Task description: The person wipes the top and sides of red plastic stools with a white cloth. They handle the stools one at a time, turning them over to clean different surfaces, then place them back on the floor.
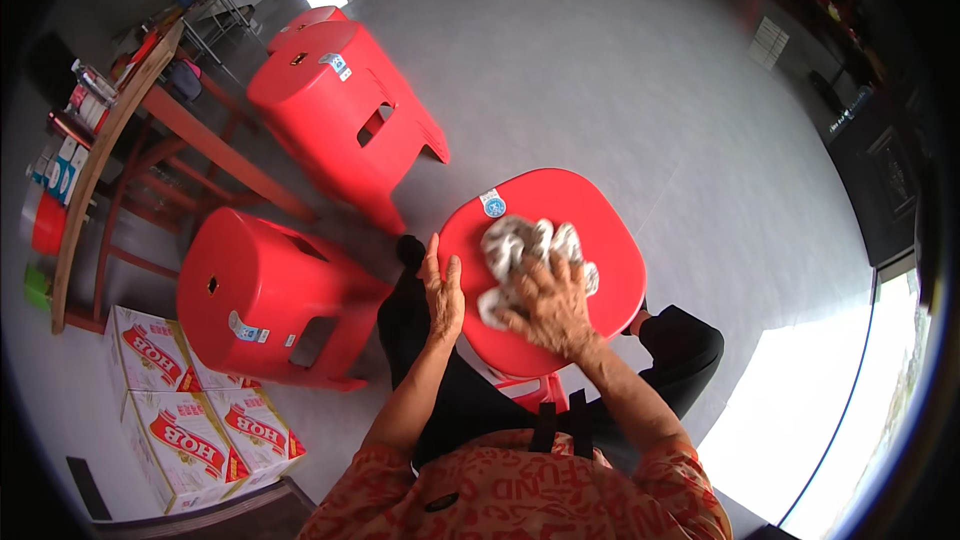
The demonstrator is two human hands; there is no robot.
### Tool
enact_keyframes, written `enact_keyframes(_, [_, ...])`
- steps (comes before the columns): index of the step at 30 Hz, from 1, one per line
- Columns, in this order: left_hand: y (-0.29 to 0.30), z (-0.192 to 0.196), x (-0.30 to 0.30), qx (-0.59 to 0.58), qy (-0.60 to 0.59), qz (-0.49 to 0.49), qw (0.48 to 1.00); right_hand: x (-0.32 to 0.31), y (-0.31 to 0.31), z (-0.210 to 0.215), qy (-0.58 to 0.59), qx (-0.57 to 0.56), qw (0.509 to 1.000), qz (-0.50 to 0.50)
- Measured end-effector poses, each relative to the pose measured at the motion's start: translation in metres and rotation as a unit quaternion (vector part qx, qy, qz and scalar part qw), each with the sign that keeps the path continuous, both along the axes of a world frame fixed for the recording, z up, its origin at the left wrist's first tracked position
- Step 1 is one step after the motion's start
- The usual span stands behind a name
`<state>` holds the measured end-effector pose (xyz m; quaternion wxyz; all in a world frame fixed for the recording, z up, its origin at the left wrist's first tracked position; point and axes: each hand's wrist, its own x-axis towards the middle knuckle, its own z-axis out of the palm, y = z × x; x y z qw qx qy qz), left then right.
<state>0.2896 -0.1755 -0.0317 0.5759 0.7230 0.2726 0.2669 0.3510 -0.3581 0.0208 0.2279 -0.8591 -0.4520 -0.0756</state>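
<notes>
In front of my lap stands a red plastic stool (pixel 610 250) with a rounded seat and a small blue-and-white sticker near its far left edge. A crumpled white cloth with grey-brown markings (pixel 510 242) lies bunched on the seat. My right hand (pixel 550 305) presses on this cloth, fingers bent over its folds; part of the cloth is hidden beneath the palm. Against the seat's left edge rests my left hand (pixel 445 300), its visible fingers stretched out and pointing away from me. No object shows in that hand.
More red stools stand to the left: one nearby (pixel 225 280), and a farther one (pixel 320 70) with another behind it. White-and-red cartons (pixel 185 440) sit at lower left. A wooden table (pixel 130 110) carries assorted items. Grey floor (pixel 600 60) stretches beyond; a bright doorway (pixel 890 370) is at right.
</notes>
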Motion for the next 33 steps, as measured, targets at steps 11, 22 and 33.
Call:
enact_keyframes(11, [0.002,-0.017,-0.01,-0.132,-0.049,-0.017,0.99,0.054,0.043,-0.004,-0.033,-0.004,0.997,-0.065])
enact_keyframes(22, [0.001,-0.023,-0.001,-0.137,-0.051,0.027,0.989,0.076,0.094,-0.017,-0.025,-0.052,0.997,-0.049])
enact_keyframes(33, [0.009,-0.017,-0.022,-0.456,-0.077,-0.099,0.881,-0.04,0.025,0.0,-0.022,0.032,0.999,0.021])
